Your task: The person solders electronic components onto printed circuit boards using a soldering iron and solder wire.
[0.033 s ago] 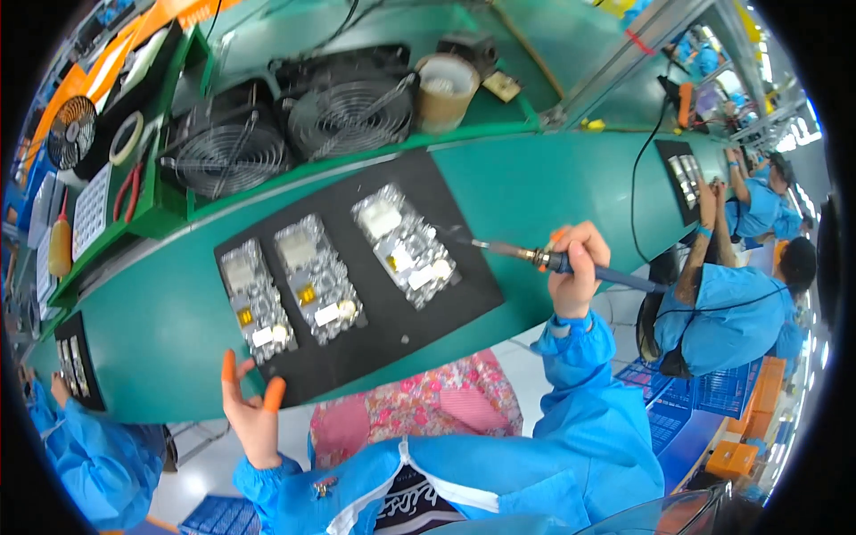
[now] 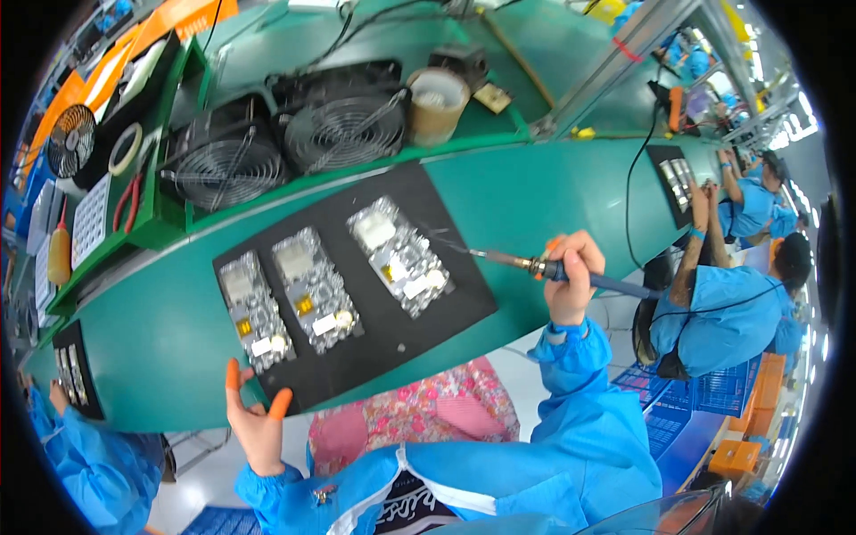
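Observation:
My right hand [image 2: 575, 275] grips a soldering iron [image 2: 584, 278] by its blue handle. Its metal tip points left, over the right side of a black mat [image 2: 374, 330], apart from the boards; a faint wisp of smoke shows near the tip. Three circuit boards lie in a row on the mat: a left board [image 2: 256, 308], a middle board [image 2: 314, 290] and a right board [image 2: 399, 254], the one nearest the iron. Orange finger covers sit on my left hand [image 2: 259, 428], whose thumb and fingers are spread, holding nothing, at the mat's near left corner.
Behind the mat, two black fans [image 2: 343, 129] and a tan cup-like container [image 2: 437, 107] line the green bench's shelf. Red-handled pliers [image 2: 129, 203] and a tape roll [image 2: 126, 149] are at the left. A black cable [image 2: 631, 209] hangs at the right. Co-workers in blue [image 2: 727, 312] sit on both sides.
The whole view has shifted slightly, with the mat and boards a little lower in the picture. Both hands keep nearly the same places, and the soldering iron is still held.

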A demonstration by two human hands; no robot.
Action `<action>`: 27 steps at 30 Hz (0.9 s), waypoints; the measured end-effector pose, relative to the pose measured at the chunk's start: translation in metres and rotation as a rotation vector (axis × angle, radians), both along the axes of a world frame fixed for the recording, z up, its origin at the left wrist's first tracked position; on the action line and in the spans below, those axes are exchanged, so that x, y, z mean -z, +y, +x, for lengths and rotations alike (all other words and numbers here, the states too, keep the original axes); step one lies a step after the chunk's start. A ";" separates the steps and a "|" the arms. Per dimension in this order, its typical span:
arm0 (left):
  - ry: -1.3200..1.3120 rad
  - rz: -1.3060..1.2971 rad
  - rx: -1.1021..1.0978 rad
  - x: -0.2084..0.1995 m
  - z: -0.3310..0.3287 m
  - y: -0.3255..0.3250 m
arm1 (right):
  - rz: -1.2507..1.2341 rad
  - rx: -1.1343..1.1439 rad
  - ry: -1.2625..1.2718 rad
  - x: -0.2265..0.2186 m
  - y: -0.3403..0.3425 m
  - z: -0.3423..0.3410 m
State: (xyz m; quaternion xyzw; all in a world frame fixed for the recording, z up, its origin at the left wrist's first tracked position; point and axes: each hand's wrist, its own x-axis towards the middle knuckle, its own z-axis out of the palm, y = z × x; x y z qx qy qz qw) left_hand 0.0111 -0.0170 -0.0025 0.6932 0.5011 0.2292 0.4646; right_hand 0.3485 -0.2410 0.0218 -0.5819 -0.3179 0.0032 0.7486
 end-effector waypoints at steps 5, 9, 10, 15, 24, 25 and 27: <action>-0.001 -0.015 0.173 -0.003 0.018 -0.011 | 0.003 0.120 -0.030 -0.023 -0.023 -0.006; -0.037 0.125 0.345 0.002 0.054 -0.031 | 0.064 0.173 -0.050 -0.031 -0.032 -0.005; -0.084 0.270 0.429 0.007 0.065 -0.039 | 0.067 0.190 -0.075 -0.034 -0.035 -0.003; -0.091 0.200 0.540 -0.004 0.144 -0.084 | 0.176 0.304 -0.130 -0.047 -0.057 0.004; -0.293 -0.232 1.159 0.012 0.286 -0.160 | 0.232 0.458 -0.137 -0.077 -0.068 0.000; -0.302 -0.227 1.179 0.015 0.291 -0.161 | 0.250 0.433 -0.124 -0.077 -0.066 0.000; -0.370 0.025 1.176 0.026 0.294 -0.152 | 0.276 0.357 -0.111 -0.069 -0.064 0.005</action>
